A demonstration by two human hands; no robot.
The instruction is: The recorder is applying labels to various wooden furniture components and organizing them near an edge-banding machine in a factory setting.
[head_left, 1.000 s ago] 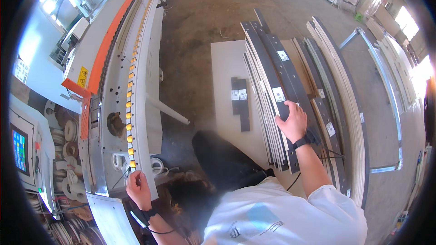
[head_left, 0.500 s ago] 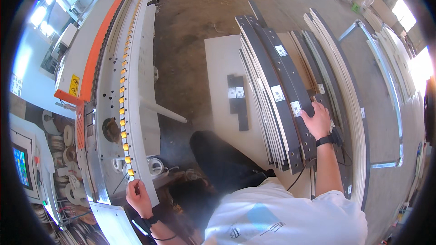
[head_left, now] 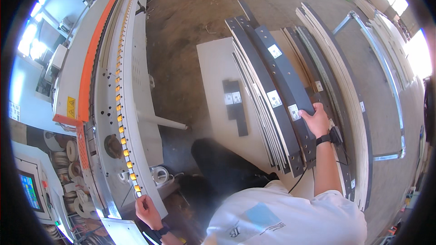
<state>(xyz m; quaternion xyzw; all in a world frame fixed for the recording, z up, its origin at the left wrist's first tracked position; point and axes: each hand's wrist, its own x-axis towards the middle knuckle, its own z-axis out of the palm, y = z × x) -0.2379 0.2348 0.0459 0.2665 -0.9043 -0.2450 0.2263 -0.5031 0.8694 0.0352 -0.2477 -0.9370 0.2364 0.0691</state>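
Fingers [head_left: 308, 110] of the right hand [head_left: 316, 120] curl over the edge of a long dark panel [head_left: 284, 78], gripping it where it stands on edge with other dark panels leaning in a row on a pale board [head_left: 212, 70] on the concrete floor [head_left: 190, 13]. White labels dot the panel's upper face, one just beside the thumb. A black watch [head_left: 323, 139] circles the right wrist, and the forearm runs down to a white T-shirt [head_left: 281, 220] at the lower edge of the frame. To the right of the gripped panel, more sheets [head_left: 338, 79], pale-edged and dark-faced, lean in a second stack, with a metal rail [head_left: 393, 104] beyond them. Two short dark strips [head_left: 236, 109] with white labels lie flat on the pale board, well apart from the hand. On the far left, the left hand [head_left: 146, 209] is closed on the near end of a long grey machine [head_left: 131, 86], at the foot of a row of yellow rollers [head_left: 120, 118] that runs away along an orange strip [head_left: 93, 63]. A wristband shows at that wrist. Rolls of edge tape [head_left: 68, 154] and a small lit screen [head_left: 29, 190] sit at the machine's left side
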